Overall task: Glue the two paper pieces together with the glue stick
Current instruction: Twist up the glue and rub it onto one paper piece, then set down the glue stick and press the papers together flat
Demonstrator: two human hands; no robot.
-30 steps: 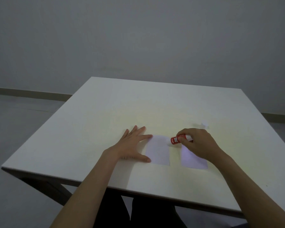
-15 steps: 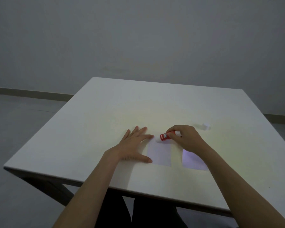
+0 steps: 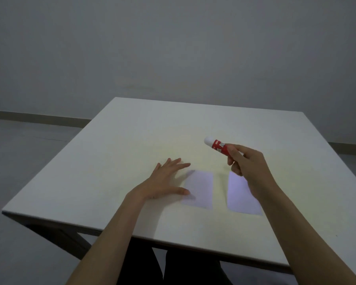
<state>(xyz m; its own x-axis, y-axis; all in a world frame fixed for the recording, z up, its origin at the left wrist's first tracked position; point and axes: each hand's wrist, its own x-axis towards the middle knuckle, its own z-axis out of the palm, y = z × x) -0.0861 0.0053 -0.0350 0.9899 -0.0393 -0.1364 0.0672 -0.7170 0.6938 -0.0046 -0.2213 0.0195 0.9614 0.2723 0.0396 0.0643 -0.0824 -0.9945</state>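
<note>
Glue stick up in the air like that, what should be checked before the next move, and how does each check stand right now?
1. Glue stick held firmly by the right hand: ok.
2. White tip bare glue or a cap: cannot tell.
3. Left paper pinned by the left hand: ok, thumb on its near corner.
4. Right paper flat on the table: ok, partly hidden by the right wrist.
5. Papers joined: not ok, a gap lies between them.
6. Glue already on the left paper: cannot tell.

Two pale paper pieces — left one, right one — lie flat, apart; red glue stick held tilted above, white end up.
</note>
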